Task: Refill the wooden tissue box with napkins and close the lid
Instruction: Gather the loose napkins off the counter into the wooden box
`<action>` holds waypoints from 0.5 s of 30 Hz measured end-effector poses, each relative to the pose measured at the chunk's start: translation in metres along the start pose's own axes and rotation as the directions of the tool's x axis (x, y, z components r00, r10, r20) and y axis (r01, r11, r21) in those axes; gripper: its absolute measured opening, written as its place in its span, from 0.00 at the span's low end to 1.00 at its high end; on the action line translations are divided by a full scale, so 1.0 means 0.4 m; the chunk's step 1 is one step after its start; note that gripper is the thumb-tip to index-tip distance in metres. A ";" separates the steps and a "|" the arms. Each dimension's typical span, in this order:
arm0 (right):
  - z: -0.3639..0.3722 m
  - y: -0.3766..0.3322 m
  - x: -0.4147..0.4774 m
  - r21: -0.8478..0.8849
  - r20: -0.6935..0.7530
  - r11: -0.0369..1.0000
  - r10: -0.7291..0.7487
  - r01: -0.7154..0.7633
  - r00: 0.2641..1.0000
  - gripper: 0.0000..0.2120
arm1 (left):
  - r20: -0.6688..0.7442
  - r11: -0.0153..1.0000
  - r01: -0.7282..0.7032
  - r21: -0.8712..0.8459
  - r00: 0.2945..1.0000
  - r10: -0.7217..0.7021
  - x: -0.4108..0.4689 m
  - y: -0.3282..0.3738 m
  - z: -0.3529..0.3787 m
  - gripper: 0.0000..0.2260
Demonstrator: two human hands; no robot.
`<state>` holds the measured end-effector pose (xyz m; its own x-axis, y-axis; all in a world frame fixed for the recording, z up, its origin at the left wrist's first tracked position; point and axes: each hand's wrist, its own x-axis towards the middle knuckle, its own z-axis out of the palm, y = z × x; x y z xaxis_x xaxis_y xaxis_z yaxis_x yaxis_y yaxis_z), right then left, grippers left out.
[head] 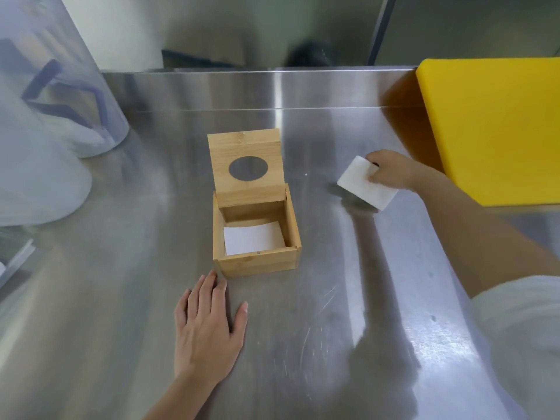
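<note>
Steel counter (303, 328) under hands: left hand (206, 331) flat, released; right hand (391, 169) grasping napkin stack (362, 183).

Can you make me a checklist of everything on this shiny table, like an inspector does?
Surface: steel table, shiny, with scratches.
Job's things: wooden box open, lid standing up; a few napkins lie low inside. A napkin stack is at the right.
Clutter: yellow board at the right edge; clear plastic tub and a white plastic bag at the left.
Hands: right hand grips the napkin stack; left hand lies flat, empty, just in front of the box.
Cables: nothing seen.
Surroundings: steel wall behind the table.
</note>
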<state>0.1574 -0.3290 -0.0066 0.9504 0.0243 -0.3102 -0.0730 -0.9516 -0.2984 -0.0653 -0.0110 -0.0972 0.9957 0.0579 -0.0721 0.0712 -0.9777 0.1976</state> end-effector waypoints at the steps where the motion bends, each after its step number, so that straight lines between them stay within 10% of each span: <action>1: -0.011 -0.021 -0.013 0.036 -0.020 0.999 -0.027 0.028 0.999 0.15 | 0.002 1.000 -0.002 0.002 1.000 0.002 0.000 0.000 -0.001 0.26; 9: -0.070 -0.271 -0.153 0.449 0.011 0.836 -0.357 0.314 0.934 0.12 | 0.022 1.000 -0.004 0.005 1.000 0.003 0.000 -0.001 -0.006 0.29; 15: 0.044 -0.421 -0.162 0.365 0.326 0.844 -0.510 0.392 0.796 0.05 | 0.023 1.000 -0.006 0.011 1.000 0.006 -0.001 -0.007 -0.001 0.29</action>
<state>0.1029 -0.1648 0.0478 0.6952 0.6048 -0.3884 0.2008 -0.6823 -0.7030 -0.0658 -0.0083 -0.0972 0.9945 0.0474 -0.0938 0.0644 -0.9801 0.1877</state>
